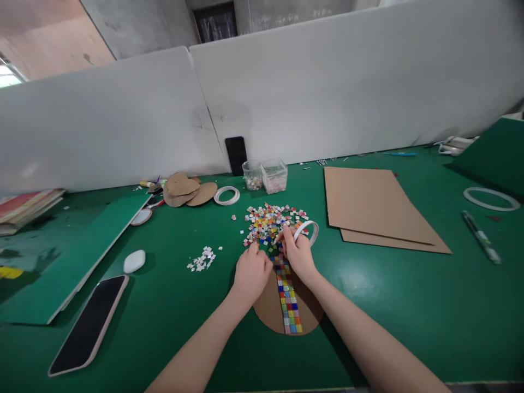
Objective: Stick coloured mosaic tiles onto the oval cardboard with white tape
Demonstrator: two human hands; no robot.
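A round cardboard disc (268, 309) lies on the green table in front of me. Down its middle runs a band of small coloured mosaic tiles (290, 300), several rows long. My right hand (299, 255) is closed on a roll of white tape (314, 233), over the disc's far edge. At the disc's left far side, my left hand (251, 271) is curled with its fingers pressed together; whatever they pinch is hidden. Just beyond both hands spreads a heap of loose mosaic tiles (268, 221). The far end of the tile band is partly covered by my fingers.
White scraps (202, 259), an earbud case (135, 261) and a phone (89, 326) lie to the left. Behind are a second tape roll (226, 196), cardboard discs (203, 194) and clear containers (274, 177). Cardboard sheets (368, 199) and a pen (481, 237) lie right.
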